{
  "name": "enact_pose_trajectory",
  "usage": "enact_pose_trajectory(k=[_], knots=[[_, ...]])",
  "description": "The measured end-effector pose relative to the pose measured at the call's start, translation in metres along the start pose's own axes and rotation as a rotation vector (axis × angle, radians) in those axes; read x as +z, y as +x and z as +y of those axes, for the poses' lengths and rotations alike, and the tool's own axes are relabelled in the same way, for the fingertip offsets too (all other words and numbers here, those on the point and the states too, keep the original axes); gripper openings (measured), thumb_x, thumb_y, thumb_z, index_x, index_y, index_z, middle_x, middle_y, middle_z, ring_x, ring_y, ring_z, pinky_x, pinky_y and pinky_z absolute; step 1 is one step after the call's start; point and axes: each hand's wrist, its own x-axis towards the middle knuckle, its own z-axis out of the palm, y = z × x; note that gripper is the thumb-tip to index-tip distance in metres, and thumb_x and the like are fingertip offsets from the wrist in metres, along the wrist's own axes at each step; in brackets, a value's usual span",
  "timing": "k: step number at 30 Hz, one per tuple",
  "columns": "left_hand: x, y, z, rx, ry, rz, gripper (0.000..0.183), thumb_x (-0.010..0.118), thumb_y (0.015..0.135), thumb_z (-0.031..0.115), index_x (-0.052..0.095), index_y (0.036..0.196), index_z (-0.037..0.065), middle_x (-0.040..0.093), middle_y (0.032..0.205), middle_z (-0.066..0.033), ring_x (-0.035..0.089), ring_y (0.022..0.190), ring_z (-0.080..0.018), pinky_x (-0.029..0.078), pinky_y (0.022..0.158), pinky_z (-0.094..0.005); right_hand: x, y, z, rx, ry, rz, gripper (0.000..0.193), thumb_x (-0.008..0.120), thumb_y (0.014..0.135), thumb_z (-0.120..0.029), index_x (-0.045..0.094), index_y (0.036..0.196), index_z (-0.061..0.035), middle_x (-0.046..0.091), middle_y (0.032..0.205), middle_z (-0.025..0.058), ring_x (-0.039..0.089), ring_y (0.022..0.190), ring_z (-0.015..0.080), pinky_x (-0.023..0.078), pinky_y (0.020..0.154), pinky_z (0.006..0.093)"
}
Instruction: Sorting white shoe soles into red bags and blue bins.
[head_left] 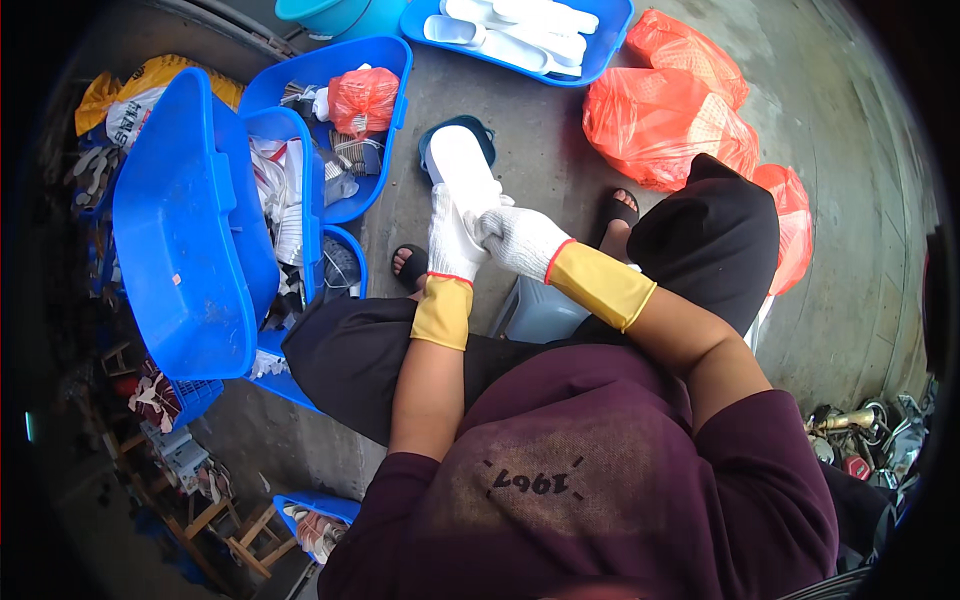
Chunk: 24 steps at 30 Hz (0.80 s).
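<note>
A white, scoop-shaped plastic piece (459,163) with a rounded far end points away from me, between my knees. My left hand (456,238), in a white knit glove with a yellow cuff, is closed around its near end. The same kind of glove covers my right hand (525,241), whose fingers are pinched against the near end from the right. What exactly the right fingertips grip is hidden. Beneath the piece's far end stands a small dark teal basin (484,136) on the floor.
Similar white pieces fill a blue tub (612,40) ahead. Red plastic bags (668,125) stand at the right. Blue tubs with mixed items sit at the left, beside a large tilted blue tub (180,235). A grey-blue plastic stool (540,311) is below me.
</note>
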Motion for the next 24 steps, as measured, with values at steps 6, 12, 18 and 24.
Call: enact_pose_trajectory(k=[6, 12, 18, 24], knots=[[0.030, -0.008, -0.018, -0.013, -0.002, -0.050, 0.062, 0.048, 0.108, 0.049, 0.042, 0.156, 0.011, 0.061, 0.141, -0.0151, 0.062, 0.127, -0.0332, 0.047, 0.112, -0.0468, -0.042, 0.061, -0.018, 0.369, -0.256, -0.127, 0.035, 0.053, 0.100, -0.033, 0.079, 0.111, -0.0118, 0.077, 0.104, 0.0192, 0.075, 0.099, 0.0370, 0.058, 0.086, 0.0439], [0.014, 0.000, -0.033, -0.119, 0.249, -0.010, 0.065, 0.049, 0.107, 0.056, 0.048, 0.148, 0.006, 0.066, 0.132, -0.0170, 0.068, 0.115, -0.0339, 0.058, 0.096, -0.0462, -0.048, 0.138, 0.058, 0.279, -0.353, 0.021, 0.033, 0.055, 0.104, -0.028, 0.077, 0.102, -0.0041, 0.075, 0.101, 0.0209, 0.074, 0.095, 0.0378, 0.056, 0.084, 0.0426], [0.036, -0.008, -0.016, -0.076, 0.072, 0.241, 0.065, 0.048, 0.107, 0.057, 0.046, 0.151, 0.010, 0.056, 0.146, -0.0164, 0.057, 0.133, -0.0340, 0.047, 0.112, -0.0493, -0.013, 0.081, -0.002, -0.035, 0.054, 0.185, 0.015, 0.064, 0.098, -0.013, 0.076, 0.103, -0.0065, 0.075, 0.105, 0.0187, 0.071, 0.098, 0.0379, 0.055, 0.089, 0.0410], [-0.026, 0.024, 0.001, 0.048, 0.230, -0.013, 0.057, 0.043, 0.109, 0.051, 0.048, 0.150, 0.012, 0.055, 0.149, -0.0146, 0.057, 0.132, -0.0302, 0.047, 0.110, -0.0482, -0.001, 0.017, -0.006, -0.313, 0.052, 0.211, 0.012, 0.068, 0.088, -0.009, 0.072, 0.099, -0.0083, 0.072, 0.089, 0.0182, 0.069, 0.087, 0.0414, 0.056, 0.077, 0.0463]])
